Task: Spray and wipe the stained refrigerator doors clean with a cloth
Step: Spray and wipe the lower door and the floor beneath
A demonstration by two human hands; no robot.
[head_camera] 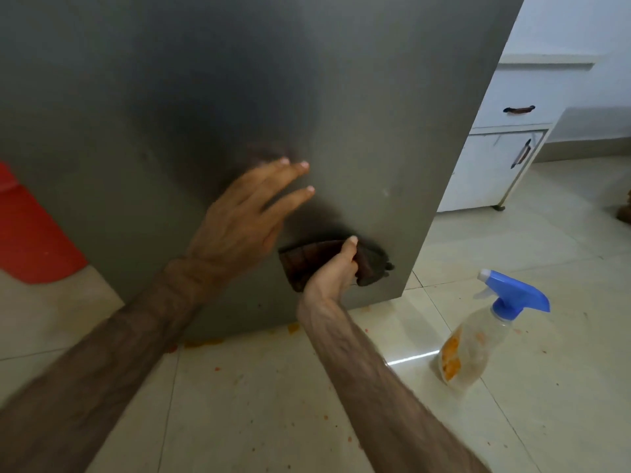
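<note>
The right hand (333,268) pinched the soft, limp cloth (327,262) against the door (239,80); left hand (246,213) fingers lay straight, slightly spread above it.

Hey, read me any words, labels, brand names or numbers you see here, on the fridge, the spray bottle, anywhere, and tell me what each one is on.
None can be read.
Refrigerator door: plain grey, no logo or lettering visible.
Spray bottle: no label, only orange smears.
White cabinet: no text.
Cloth: no tag visible.
</note>
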